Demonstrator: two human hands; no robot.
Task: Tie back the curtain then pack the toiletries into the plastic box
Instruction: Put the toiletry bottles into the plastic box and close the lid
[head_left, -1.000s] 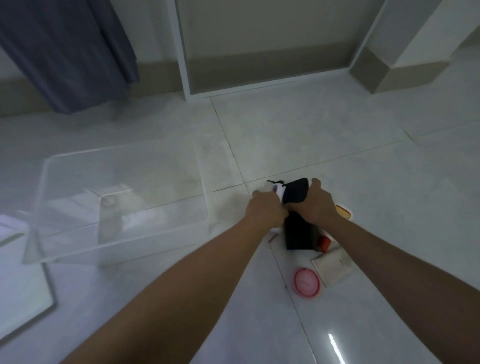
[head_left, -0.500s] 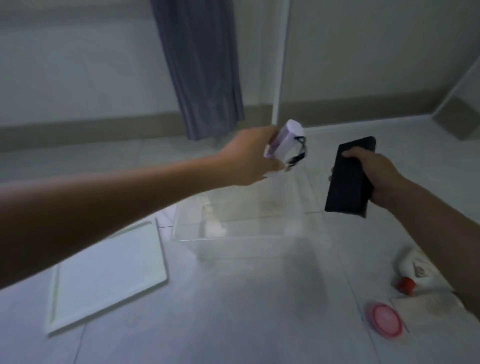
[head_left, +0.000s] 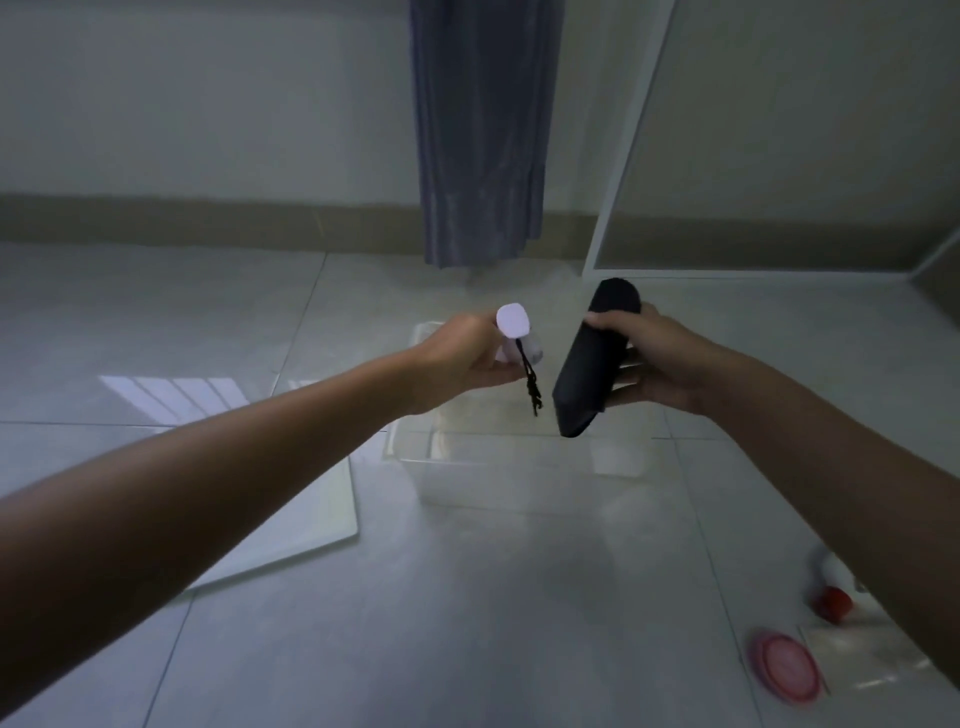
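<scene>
At frame centre we see the clear plastic box on the floor, below both hands. Our left hand grips a small white bottle with a black cord; our right hand holds a black pouch. A white lid lies left, the blue curtain hangs at top centre

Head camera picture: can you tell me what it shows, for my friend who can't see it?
Two bare arms reach out over a clear plastic box on a pale tiled floor: the left hand holds a small white item with a black cord, the right hand grips a black pouch. A grey curtain hangs behind, and a flat white lid lies beside the box.
</scene>
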